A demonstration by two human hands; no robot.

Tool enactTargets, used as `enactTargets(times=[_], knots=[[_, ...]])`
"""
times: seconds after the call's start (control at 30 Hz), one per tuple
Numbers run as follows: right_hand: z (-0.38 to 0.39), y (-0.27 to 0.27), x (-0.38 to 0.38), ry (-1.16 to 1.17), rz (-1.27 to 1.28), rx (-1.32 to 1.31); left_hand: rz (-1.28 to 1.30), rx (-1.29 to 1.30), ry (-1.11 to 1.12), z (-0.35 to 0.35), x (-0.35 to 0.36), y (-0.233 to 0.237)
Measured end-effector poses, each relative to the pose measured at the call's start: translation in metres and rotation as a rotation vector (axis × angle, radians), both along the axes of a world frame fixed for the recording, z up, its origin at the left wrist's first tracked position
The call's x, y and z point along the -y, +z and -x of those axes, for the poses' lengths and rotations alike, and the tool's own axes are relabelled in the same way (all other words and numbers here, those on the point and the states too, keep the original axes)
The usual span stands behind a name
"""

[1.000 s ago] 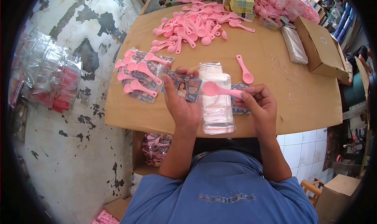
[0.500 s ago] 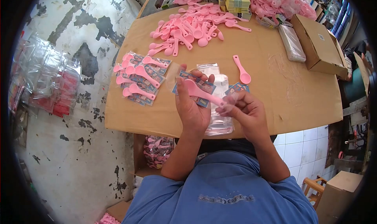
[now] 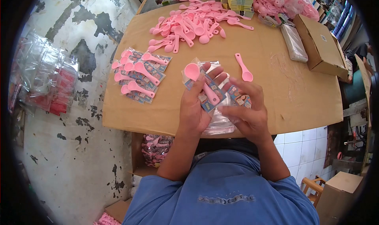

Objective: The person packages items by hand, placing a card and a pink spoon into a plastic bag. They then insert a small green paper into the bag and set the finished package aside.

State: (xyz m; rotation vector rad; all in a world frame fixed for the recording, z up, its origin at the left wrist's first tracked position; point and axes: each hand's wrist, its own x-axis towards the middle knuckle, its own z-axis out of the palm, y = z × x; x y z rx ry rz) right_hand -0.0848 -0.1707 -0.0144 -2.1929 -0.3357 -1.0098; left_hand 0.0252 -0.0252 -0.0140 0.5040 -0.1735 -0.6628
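My left hand grips a clear bag with a pink spoon and a blue printed card inside, thumb pressed on top and fingers behind. Just right of it, my right hand is open, thumb and fingers apart. Beneath both hands lies a stack of clear plastic bags, partly hidden. More blue printed cards show behind my right fingers. One loose pink spoon rests on the table beyond my right hand. Several bagged spoons with cards are piled to the left.
A heap of pink spoons covers the table's far side. Behind stand yellow card bundles and a large bag of spoons. At right are a cardboard box and a pack of clear bags.
The spoon in my left hand has turned more upright, its bowl now at the bag's upper left. My right fingers have let go of the bag's end and spread apart.
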Motion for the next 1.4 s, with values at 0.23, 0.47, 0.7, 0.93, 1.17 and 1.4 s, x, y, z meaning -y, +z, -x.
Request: enactTargets(times=[0.23, 0.47, 0.7, 0.93, 1.17, 1.4], knots=[[0.005, 0.008, 0.025, 0.013, -0.148, -0.126, -0.005, -0.040, -0.122, -0.003, -0.005, 0.011], [-0.014, 0.024, 0.015, 0.055, 0.083, -0.059, -0.060, -0.027, -0.244, 0.004, -0.001, -0.004], [-0.003, 0.034, 0.011, 0.084, -0.627, -0.362, -0.146, 0.230, -0.126, 0.000, -0.011, 0.004], [-0.002, 0.017, 0.004, 0.196, -0.971, -0.549, -0.525, 0.487, -0.074, 0.013, -0.014, 0.011], [-0.014, 0.027, 0.017, -0.294, -0.163, -0.011, -0.570, 0.597, -0.008, 0.023, -0.011, 0.016], [-0.024, 0.046, 0.008, -0.390, 0.148, 0.086, -0.665, 0.790, 0.008, 0.028, -0.013, 0.023]])
